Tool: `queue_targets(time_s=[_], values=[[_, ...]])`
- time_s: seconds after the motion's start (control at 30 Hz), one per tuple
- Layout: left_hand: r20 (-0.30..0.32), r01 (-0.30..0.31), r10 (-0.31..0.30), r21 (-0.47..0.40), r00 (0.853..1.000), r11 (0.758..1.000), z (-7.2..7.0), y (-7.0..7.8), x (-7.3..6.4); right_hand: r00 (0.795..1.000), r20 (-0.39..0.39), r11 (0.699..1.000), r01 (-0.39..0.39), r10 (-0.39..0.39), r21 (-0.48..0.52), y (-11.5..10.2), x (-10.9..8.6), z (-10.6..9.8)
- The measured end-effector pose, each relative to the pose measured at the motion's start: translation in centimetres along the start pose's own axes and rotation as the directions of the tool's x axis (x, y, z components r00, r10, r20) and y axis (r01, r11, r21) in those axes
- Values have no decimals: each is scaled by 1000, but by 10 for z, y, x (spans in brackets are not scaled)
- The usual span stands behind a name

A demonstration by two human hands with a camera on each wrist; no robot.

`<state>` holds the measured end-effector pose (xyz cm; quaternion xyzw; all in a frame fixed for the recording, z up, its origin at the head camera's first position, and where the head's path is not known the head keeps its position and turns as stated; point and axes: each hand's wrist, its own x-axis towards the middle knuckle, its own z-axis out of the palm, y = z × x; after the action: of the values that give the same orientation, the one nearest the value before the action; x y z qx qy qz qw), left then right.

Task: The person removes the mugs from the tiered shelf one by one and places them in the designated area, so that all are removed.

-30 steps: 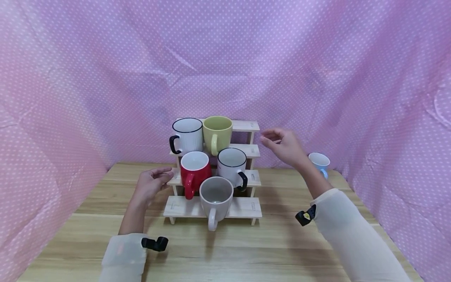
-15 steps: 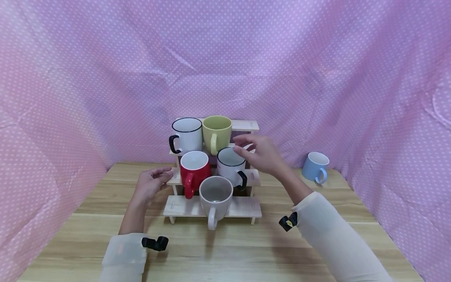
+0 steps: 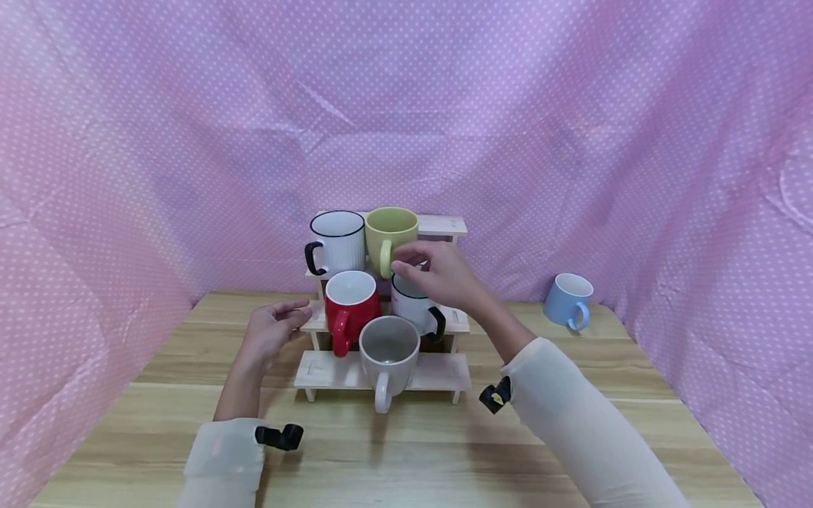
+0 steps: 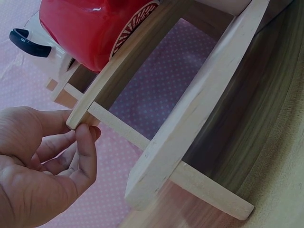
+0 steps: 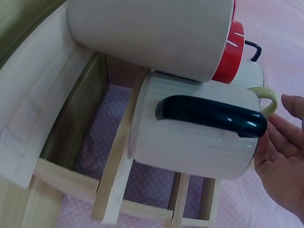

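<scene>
A stepped wooden rack (image 3: 317,372) bears several mugs. My left hand (image 3: 272,331) pinches the left end of its second step from the bottom, thumb above and fingers below in the left wrist view. My right hand (image 3: 440,274) reaches over the white mug with a black handle (image 3: 409,310), its thumb and fingertips right at the yellow mug's (image 3: 387,224) handle. In the right wrist view those fingers stand apart beside the yellow handle (image 5: 271,100). The red mug (image 3: 351,310) sits left of the white one; a grey mug (image 3: 389,353) is on the lowest step.
Another black-handled white mug (image 3: 338,243) stands left of the yellow one. A light blue mug (image 3: 567,301) rests on the wooden table (image 3: 406,466) at the back right. Pink dotted cloth (image 3: 406,106) hangs behind and along both sides.
My right hand has moved left from beside the rack's right end, over the black-handled white mug, to the yellow mug's handle. My left hand has stayed at the step's end.
</scene>
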<state>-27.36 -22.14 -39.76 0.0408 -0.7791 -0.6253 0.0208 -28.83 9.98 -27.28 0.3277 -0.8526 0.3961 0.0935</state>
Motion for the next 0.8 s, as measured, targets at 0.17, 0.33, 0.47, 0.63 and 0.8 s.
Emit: queue_targets(time_s=[0.17,0.33,0.47,0.63,0.8], values=[[0,3,-3,7,1000,1000,-1,-2,0,992,69,987,-116,109,107,-1,6,3],[1,4,-4,5,1000,1000,-1,-1,0,972,126,946,-223,197,237,-3,10,4],[2,4,-4,0,1000,1000,-1,-1,-1,951,193,908,-291,241,301,-2,13,3],[-2,6,-6,3,1000,1000,-1,-1,-1,930,289,861,-331,227,387,-2,19,4],[-2,7,-7,-3,1000,1000,0,0,-1,909,323,779,-398,264,484,-6,22,5]])
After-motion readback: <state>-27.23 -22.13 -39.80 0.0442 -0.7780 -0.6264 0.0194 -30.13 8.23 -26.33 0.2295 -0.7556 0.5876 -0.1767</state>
